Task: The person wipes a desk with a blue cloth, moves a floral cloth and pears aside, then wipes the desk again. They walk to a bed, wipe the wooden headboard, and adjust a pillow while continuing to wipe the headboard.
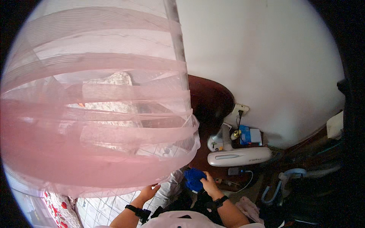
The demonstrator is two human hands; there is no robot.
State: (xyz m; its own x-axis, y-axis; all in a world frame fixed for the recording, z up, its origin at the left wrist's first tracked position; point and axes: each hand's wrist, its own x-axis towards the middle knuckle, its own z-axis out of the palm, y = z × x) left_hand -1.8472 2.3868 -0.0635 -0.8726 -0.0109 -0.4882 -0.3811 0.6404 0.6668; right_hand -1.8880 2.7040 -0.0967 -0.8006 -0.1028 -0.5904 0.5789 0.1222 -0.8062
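My right hand (210,183) grips a bunched blue cloth (194,179) beside the edge of the bed. Close to the lower hem of a pink-and-white striped mosquito net (99,168) is my left hand (148,192), above the white checked bedding (108,208). Whether its fingers pinch the hem cannot be made out. Both wrists wear black bands. Through the sheer net, a pale patterned fabric (109,114) shows on the bed.
A dark wooden headboard (212,98) stands against the white wall (256,57). To the right, a silver-white desk lamp (239,156) spreads over a nightstand with a blue box (244,134). A plug sits in the wall socket (241,109). Pink fabric (247,207) lies low at right.
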